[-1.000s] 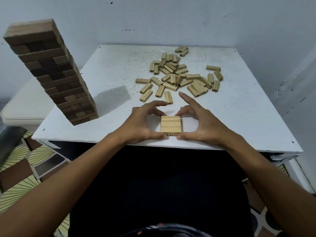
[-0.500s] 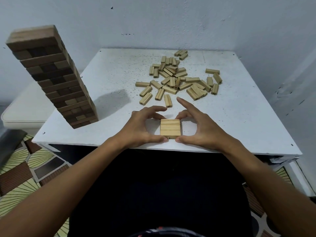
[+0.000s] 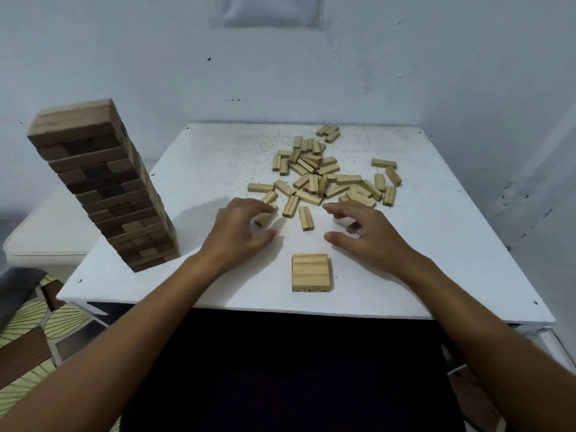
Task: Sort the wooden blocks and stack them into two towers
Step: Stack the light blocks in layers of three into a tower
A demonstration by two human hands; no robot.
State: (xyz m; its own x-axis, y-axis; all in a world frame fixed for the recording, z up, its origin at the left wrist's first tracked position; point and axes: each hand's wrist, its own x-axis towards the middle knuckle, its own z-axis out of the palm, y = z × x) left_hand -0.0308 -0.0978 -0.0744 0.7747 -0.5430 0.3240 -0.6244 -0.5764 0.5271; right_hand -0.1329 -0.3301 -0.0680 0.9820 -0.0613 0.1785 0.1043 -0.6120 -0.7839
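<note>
A tall tower of dark brown blocks (image 3: pixel 106 194) stands at the table's left edge. A flat layer of three light blocks (image 3: pixel 311 272) lies near the front edge, with nothing touching it. Behind it, several loose light blocks (image 3: pixel 324 176) are scattered in a pile. My left hand (image 3: pixel 240 232) reaches forward, fingers spread over a light block (image 3: pixel 264 218) at the pile's near left, thumb held apart. My right hand (image 3: pixel 364 235) hovers with loosely bent fingers over a pale block (image 3: pixel 343 221), which is blurred and partly hidden.
The white table (image 3: pixel 452 251) sits in a corner, with walls behind it and to its right. A pale cushioned seat (image 3: pixel 46 238) stands left of the table, behind the dark tower. Patterned floor (image 3: pixel 28 332) shows at lower left.
Both hands have let go of the three-block layer and moved forward toward the loose pile. The layer stays in place near the front edge.
</note>
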